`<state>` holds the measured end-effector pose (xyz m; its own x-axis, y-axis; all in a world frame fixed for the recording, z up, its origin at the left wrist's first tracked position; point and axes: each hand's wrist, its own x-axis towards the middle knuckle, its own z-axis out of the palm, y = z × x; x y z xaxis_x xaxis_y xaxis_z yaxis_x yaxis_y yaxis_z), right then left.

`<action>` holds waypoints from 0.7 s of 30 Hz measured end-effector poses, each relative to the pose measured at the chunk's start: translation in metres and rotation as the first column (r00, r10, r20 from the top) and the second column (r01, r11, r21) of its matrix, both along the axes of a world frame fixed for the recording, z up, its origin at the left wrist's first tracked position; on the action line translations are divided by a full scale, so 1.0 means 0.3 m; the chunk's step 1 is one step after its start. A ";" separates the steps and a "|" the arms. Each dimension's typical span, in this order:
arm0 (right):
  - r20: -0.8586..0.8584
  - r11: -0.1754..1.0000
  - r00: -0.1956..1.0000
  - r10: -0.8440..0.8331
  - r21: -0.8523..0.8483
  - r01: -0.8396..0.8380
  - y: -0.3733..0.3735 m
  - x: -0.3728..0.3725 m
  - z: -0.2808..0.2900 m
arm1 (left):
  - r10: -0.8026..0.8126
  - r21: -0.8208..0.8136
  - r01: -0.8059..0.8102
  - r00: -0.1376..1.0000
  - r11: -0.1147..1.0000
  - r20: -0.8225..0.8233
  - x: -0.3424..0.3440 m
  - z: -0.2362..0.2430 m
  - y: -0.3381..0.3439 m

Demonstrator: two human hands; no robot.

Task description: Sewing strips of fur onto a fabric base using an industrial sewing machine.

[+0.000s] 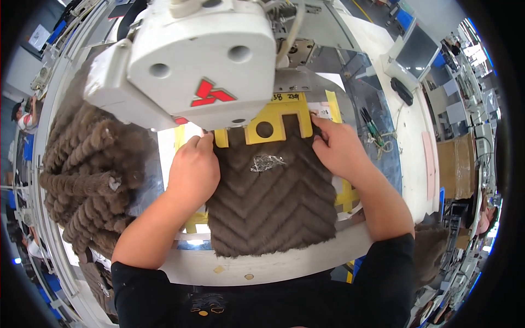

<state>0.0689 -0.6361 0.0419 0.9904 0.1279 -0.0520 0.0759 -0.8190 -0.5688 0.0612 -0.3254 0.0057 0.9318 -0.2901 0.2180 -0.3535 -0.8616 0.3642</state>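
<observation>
A dark brown fur panel [273,202] with a chevron pattern lies in front of me, its lower edge hanging over the table's front rim. A small crumpled piece of clear plastic [267,163] rests on it. Across its far end sits a yellow template [279,131] with cut-outs and a round hole. My left hand [194,169] is closed on the panel's left edge, fingertips partly hidden. At the right edge, my right hand [342,150] grips the panel between thumb and curled fingers, index finger against the template's right side.
A white sewing machine head [202,60] with a red mark overhangs the template. Brown fur pieces [93,180] are heaped at left. On the right are thread snips [371,124], a black handheld device [402,91], a monitor [414,52] and a cardboard box [456,167].
</observation>
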 end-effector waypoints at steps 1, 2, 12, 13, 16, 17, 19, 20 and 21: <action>0.022 1.000 0.999 0.025 0.009 -0.025 -0.001 -0.002 -0.008 | -0.005 0.006 0.005 1.000 1.000 -0.005 -0.004 0.002 -0.004; 0.016 1.000 1.000 0.022 0.015 -0.022 -0.007 -0.012 -0.013 | -0.006 0.000 0.006 1.000 1.000 -0.007 -0.008 0.006 -0.009; 0.035 0.997 0.999 0.001 -0.077 0.002 0.021 -0.020 -0.003 | -0.014 -0.001 0.014 1.000 1.000 0.010 0.010 -0.005 0.002; 0.051 0.994 0.999 -0.002 -0.110 0.007 0.022 -0.030 0.004 | 0.002 0.008 -0.003 1.000 1.000 0.016 0.003 0.010 0.000; 0.150 0.987 0.988 0.042 -0.163 -0.018 0.030 -0.016 -0.043 | 0.008 -0.004 -0.008 0.999 1.000 0.032 0.009 0.013 0.016; 0.156 0.989 0.986 0.053 -0.144 -0.030 0.030 -0.016 -0.038 | -0.036 0.034 0.034 0.998 0.999 0.059 0.017 -0.001 0.006; 0.111 0.974 0.994 -0.003 -0.226 0.028 0.040 -0.027 -0.003 | -0.085 0.048 0.079 0.990 0.996 0.115 0.032 -0.031 0.010; 0.129 0.981 0.991 0.037 -0.192 -0.011 0.041 -0.028 -0.019 | -0.068 0.047 0.064 0.992 0.997 0.103 0.028 -0.032 0.004; 0.166 0.977 0.985 0.046 -0.212 -0.010 0.030 -0.028 -0.035 | -0.011 0.036 0.010 1.000 0.999 0.029 0.022 -0.021 0.002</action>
